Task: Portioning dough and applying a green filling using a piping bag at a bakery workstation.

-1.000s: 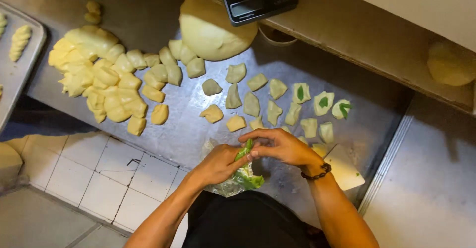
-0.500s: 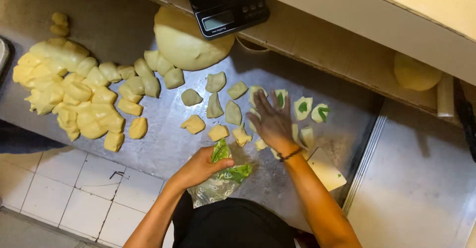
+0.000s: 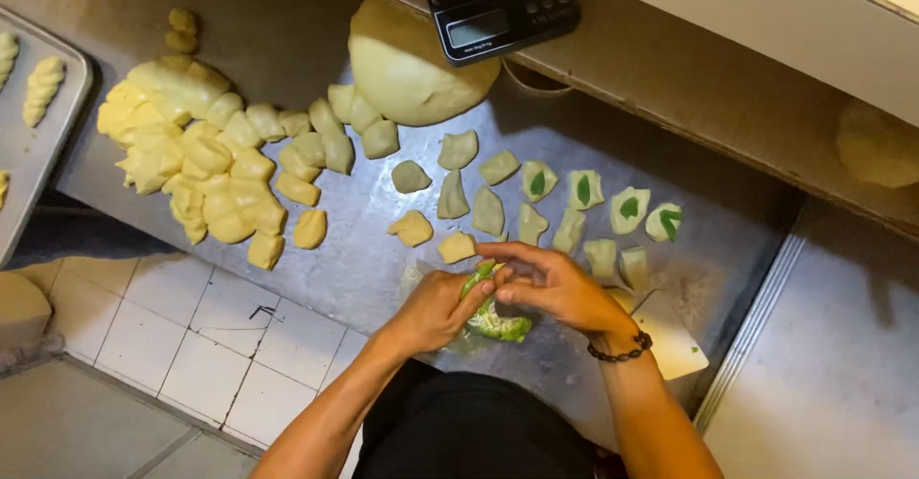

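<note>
My left hand [image 3: 436, 309] grips a clear plastic bag of green filling [image 3: 498, 324] at the front edge of the steel table [image 3: 364, 259]. My right hand [image 3: 555, 283] meets it at the bag's top, its fingers pinching a bit of the green filling [image 3: 479, 276]. Just beyond my hands lie several flattened dough pieces [image 3: 488, 209]; a few at the right carry a green dab [image 3: 629, 207]. A white scraper [image 3: 670, 340] lies by my right wrist.
A heap of yellow dough pieces [image 3: 201, 173] covers the table's left part. A large dough ball [image 3: 412, 72] sits at the back under a black scale [image 3: 498, 5]. A metal tray [image 3: 29, 144] with shaped dough stands at the far left. Tiled floor lies below.
My right hand reached out over the dough pieces half a second ago and has come back to the bag. My left hand has kept hold of the bag.
</note>
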